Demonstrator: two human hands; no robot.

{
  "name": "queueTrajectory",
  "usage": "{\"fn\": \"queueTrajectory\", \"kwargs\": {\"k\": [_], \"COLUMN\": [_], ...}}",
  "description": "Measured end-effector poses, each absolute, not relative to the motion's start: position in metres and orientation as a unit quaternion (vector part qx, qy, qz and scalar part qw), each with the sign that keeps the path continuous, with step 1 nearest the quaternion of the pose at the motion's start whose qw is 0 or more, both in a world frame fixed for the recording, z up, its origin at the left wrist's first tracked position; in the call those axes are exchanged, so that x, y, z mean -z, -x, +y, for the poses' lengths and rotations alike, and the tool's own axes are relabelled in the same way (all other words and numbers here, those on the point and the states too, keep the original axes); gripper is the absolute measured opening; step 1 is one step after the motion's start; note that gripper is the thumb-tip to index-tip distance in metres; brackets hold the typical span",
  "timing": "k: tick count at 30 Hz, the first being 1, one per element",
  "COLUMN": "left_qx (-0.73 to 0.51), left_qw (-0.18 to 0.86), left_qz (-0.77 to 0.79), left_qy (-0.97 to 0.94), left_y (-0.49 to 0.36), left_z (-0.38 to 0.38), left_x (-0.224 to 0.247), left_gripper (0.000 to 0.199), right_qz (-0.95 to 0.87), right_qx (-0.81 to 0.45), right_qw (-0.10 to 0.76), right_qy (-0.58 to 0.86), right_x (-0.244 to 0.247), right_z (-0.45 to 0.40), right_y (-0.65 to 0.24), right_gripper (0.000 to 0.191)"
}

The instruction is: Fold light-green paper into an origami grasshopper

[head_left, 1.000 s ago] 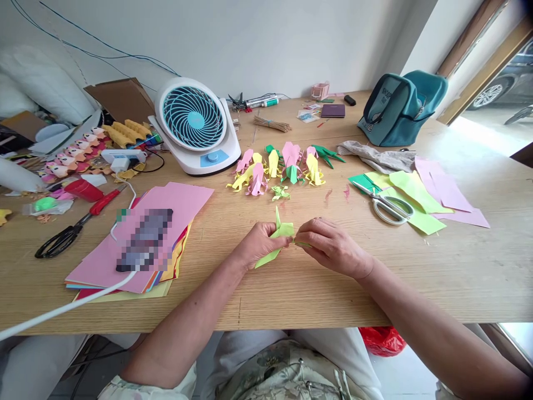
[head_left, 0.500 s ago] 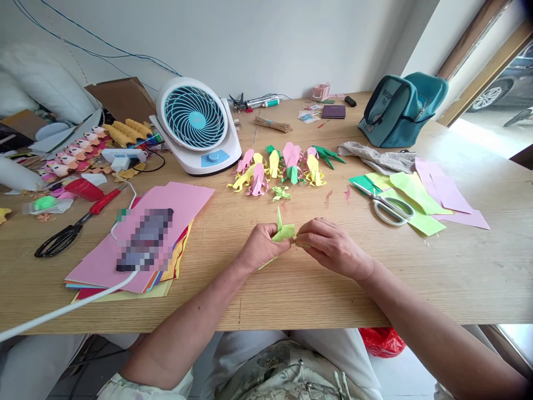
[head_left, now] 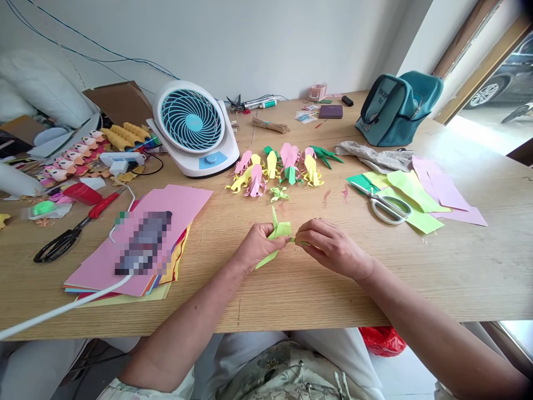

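Observation:
Over the near middle of the table, a folded piece of light green paper (head_left: 282,229) is held between my two hands. My left hand (head_left: 259,244) grips it, thumb on top, with one pointed strip standing up and another flap slanting down towards me. The fingers of my right hand (head_left: 327,244) pinch a thin end of the same paper, and their tips hide part of it. Just beyond lies a small light green folded paper figure (head_left: 279,193). Behind it stand several pink, yellow and green folded paper figures (head_left: 271,165).
White-handled scissors (head_left: 390,210) lie on green and pink paper pieces (head_left: 452,189) at right. At left are a stack of coloured paper (head_left: 100,266) with a blurred device on top, black-and-red scissors (head_left: 62,243) and a fan (head_left: 192,128). A teal bag (head_left: 400,108) stands behind.
The camera view has shifted slightly. The folded paper has turned a little in my left hand, so its lower flap shows wider. Both hands keep their hold.

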State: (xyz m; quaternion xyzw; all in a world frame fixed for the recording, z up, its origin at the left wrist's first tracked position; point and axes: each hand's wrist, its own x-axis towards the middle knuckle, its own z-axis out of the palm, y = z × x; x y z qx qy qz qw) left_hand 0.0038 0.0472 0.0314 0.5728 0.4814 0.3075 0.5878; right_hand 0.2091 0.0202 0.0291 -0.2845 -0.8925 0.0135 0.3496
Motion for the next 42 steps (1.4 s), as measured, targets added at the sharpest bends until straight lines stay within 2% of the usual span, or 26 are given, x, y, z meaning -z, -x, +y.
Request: {"fn": "queueTrajectory", "kwargs": {"k": [7,15,28,34,38,42], "left_qx": [-0.307,-0.332,-0.334,-0.344,-0.358,-0.355], "left_qw": [0.610,0.582,0.541,0.423,0.405,0.379], "left_qz": [0.459,0.443,0.445,0.469,0.466,0.466], "left_qy": [-0.568,-0.595,-0.631,-0.695,-0.701,-0.716], "left_y": [-0.006,-0.008,-0.006,-0.006,-0.007,-0.006], "left_z": [0.046,0.041,0.044,0.038,0.037,0.036], "left_x": [-0.031,-0.034,-0.024,-0.025,-0.027,-0.029], "left_gripper": [0.046,0.050,0.040,0.026,0.023,0.022], "right_qz": [-0.895,-0.895,-0.890,-0.844,-0.758,-0.645], "right_qx": [0.004,0.018,0.003,-0.134,-0.281,-0.442], "right_qw": [0.341,0.344,0.346,0.385,0.426,0.444], "right_qy": [0.287,0.283,0.296,0.349,0.407,0.438], "right_x": [-0.029,-0.028,-0.027,-0.021,-0.018,-0.012], "right_z": [0.020,0.017,0.017,0.015,0.015,0.019], "right_y": [-0.208,-0.206,-0.205,-0.198,-0.192,-0.190], "right_gripper": [0.013,0.013,0.011,0.011,0.007,0.020]}}
